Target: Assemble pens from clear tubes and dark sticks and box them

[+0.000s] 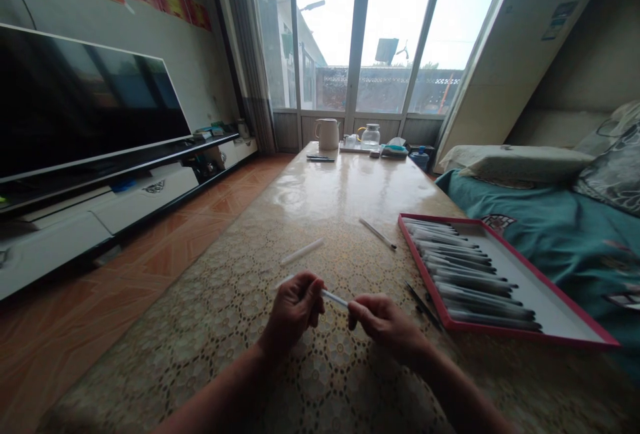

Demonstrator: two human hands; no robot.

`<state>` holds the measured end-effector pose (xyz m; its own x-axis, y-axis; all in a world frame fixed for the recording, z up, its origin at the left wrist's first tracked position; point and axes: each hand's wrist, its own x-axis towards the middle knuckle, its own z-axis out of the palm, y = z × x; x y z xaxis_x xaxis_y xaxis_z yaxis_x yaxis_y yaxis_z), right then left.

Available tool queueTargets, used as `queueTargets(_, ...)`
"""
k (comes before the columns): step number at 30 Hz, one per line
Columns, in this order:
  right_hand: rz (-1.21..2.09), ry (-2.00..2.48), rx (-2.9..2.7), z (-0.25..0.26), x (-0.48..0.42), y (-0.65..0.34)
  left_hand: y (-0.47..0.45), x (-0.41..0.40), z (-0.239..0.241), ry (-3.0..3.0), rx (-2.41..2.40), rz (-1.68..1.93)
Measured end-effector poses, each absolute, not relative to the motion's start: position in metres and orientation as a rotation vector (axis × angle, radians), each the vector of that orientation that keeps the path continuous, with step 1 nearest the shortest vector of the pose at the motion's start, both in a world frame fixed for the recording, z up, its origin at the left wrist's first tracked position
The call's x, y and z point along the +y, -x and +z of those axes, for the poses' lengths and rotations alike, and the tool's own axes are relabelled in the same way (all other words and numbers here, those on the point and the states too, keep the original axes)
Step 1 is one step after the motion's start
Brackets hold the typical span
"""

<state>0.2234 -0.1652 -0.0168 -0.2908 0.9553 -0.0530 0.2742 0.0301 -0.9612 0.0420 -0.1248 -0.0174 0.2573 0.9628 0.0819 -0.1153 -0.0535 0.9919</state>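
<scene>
A slim whitish pen [335,299] spans the gap between my two hands, above the patterned tablecloth [225,314]. My left hand [296,301] is closed round one end, and a pale tip [285,281] sticks out past its far side; whether it belongs to the same pen I cannot tell. The fingers of my right hand [383,321] pinch the other end. Beyond my left hand lies a clear plastic tube [303,252]. Farther right rests a clear pen [379,234] with a dark end. Thin dark sticks [424,304] lie right of my right hand.
A pink-rimmed box [545,274] holding rows of several pens sits on the right of the table. At the far end stand a beige jug [328,134], a glass pot [371,136] and a tissue pack [395,148]. A sofa [540,221] borders the right side.
</scene>
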Motion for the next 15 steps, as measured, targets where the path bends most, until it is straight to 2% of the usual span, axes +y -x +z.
queueTargets(4,0.457,1.473,-2.076,-0.0141,-0.1696,-0.2214,-0.0437,-0.1189,-0.0222,-1.22,0.917,1.054)
queueTargets(7,0.083,1.468,-2.212,-0.0114,-0.1723,-0.2198,-0.0432,-0.116,-0.0251,-1.164,0.917,1.057)
queueTargets(11,-0.212,1.402,-2.238,-0.0103,-0.1718,-0.2183,-0.0412,-0.1137,-0.026,-1.061,0.796,1.06)
queueTargets(15,-0.279,1.361,-2.195,-0.0113,-0.1725,-0.2169,-0.0403,-0.1147,-0.0226,-0.993,0.73,1.03)
